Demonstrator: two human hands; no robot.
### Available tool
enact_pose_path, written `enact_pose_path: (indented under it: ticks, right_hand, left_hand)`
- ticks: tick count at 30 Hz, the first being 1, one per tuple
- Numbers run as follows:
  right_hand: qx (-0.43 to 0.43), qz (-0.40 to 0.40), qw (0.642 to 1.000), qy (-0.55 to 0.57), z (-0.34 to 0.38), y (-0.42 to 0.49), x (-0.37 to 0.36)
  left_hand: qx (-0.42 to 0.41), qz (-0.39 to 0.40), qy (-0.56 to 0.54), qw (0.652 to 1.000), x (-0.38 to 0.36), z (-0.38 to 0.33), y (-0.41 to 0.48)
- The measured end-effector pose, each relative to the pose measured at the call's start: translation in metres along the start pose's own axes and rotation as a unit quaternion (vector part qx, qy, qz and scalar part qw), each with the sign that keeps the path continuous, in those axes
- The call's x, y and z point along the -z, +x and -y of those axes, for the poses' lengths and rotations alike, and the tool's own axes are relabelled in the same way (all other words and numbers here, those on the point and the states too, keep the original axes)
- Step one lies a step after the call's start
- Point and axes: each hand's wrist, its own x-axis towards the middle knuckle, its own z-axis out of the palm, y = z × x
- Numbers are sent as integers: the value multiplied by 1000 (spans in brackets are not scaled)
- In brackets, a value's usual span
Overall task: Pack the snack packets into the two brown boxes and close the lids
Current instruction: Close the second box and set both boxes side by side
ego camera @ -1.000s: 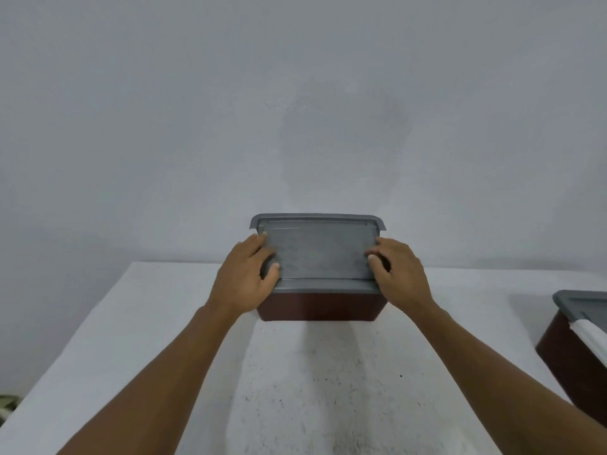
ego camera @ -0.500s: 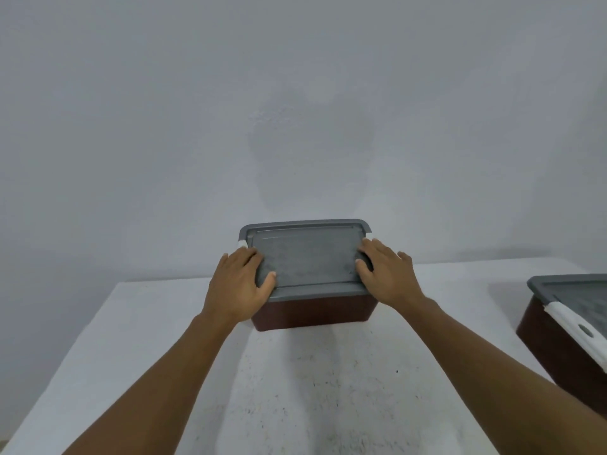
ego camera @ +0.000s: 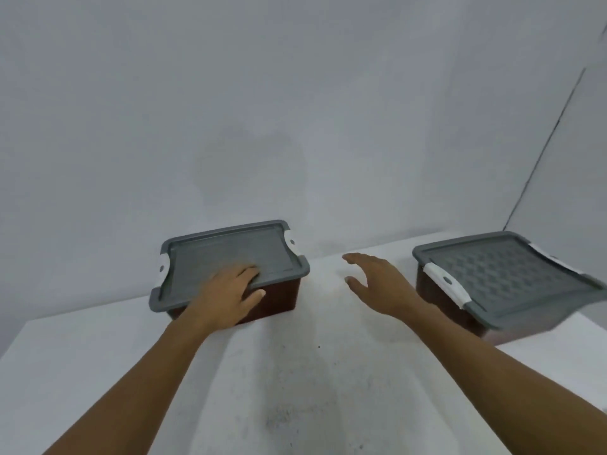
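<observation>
Two brown boxes stand lidded on the surface. The left hand rests, fingers flat, on the lid of the left box. Right of that box the right hand hovers spread and empty, nearer the right box, whose length runs on rightward.

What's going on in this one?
A person works at a white table holding two brown boxes. The left hand rests on the grey lid of the left box; the right hand hovers open between the boxes, touching nothing. The right box is lidded too. No snack packets show.
</observation>
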Motion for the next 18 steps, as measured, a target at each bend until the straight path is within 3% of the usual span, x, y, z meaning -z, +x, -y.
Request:
enact_pose_path:
  ticks: [5, 9, 11, 15, 18]
  right_hand:
    - [-59, -58, 997, -1, -94, -45, 60]
    - [-87, -35, 995, -22, -181, -79, 94]
    - [-106, -25, 993, -49, -226, -92, 113]
    - [-186, -28, 970, -156, -293, -106, 142]
    - [-239, 6, 962, -134, -324, -106, 152]
  left_hand:
    - [15, -47, 6, 999, -33, -98, 30]
    - [122, -108, -14, 987, -60, -162, 48]
    - [114, -129, -71, 983, -73, -204, 57]
    - [142, -71, -267, 950, -80, -299, 73]
    - [173, -34, -338, 925, -76, -355, 85]
